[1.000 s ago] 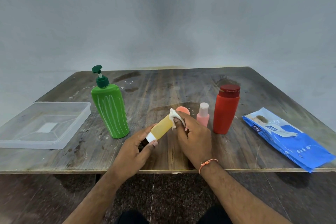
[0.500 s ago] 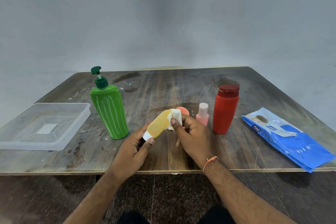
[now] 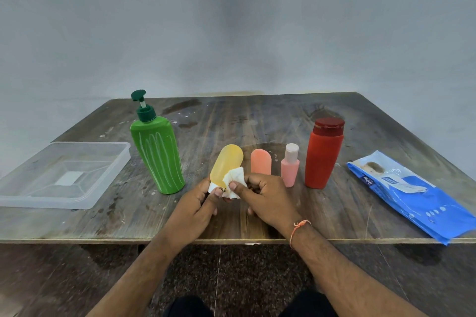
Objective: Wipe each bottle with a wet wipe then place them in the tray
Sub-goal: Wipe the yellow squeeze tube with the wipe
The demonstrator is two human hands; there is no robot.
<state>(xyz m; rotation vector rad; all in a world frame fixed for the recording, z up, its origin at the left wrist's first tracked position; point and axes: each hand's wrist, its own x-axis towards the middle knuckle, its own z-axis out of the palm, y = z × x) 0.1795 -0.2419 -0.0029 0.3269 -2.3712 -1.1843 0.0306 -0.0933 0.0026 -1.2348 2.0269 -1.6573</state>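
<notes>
My left hand point(image 3: 198, 203) grips the white cap end of a small yellow bottle point(image 3: 226, 163), which points up and away from me. My right hand point(image 3: 262, 198) pinches a crumpled white wet wipe point(image 3: 234, 181) against the bottle's lower part. Upright on the wooden table point(image 3: 257, 123) stand a tall green pump bottle point(image 3: 157, 154), a small orange bottle point(image 3: 260, 162), a small pink bottle point(image 3: 290, 167) and a red bottle point(image 3: 324, 154). A clear plastic tray point(image 3: 103, 180) with nothing in it sits at the left.
A blue pack of wet wipes point(image 3: 412, 195) lies at the right, reaching the table's front edge. The table's front edge runs just under my wrists. A plain grey wall stands behind the table.
The yellow bottle has swung from lying slanted to pointing nearly upright. The wipe has slid from its far end down to near the cap. The orange bottle behind is now uncovered.
</notes>
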